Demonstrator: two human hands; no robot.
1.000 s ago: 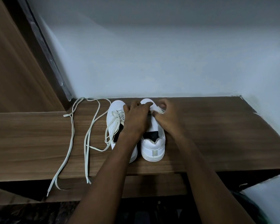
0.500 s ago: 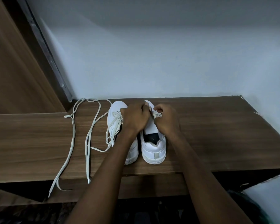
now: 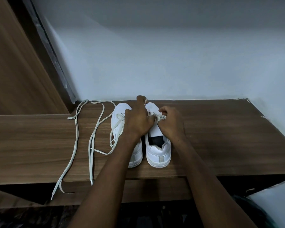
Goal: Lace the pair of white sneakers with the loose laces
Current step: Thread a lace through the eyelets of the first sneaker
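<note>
Two white sneakers stand side by side on a wooden shelf [image 3: 220,137], heels toward me. The left sneaker [image 3: 120,112] carries a partly threaded lace. Over the right sneaker [image 3: 158,153] both hands work at the eyelets. My left hand [image 3: 138,119] pinches a lace end raised above the toe. My right hand [image 3: 171,122] grips a bunched bit of lace at the right eyelet row. A long loose lace [image 3: 76,129] trails across the shelf to the left and hangs over its front edge.
A white wall rises right behind the shelf. A wooden panel [image 3: 15,71] with a dark metal strip stands at the left. The shelf's front edge lies just below the heels, with a lower ledge under it.
My left hand has lifted a lace end up past the toe of the right sneaker. My right hand has shifted slightly along the eyelets. The sneakers and the loose lace stay put.
</note>
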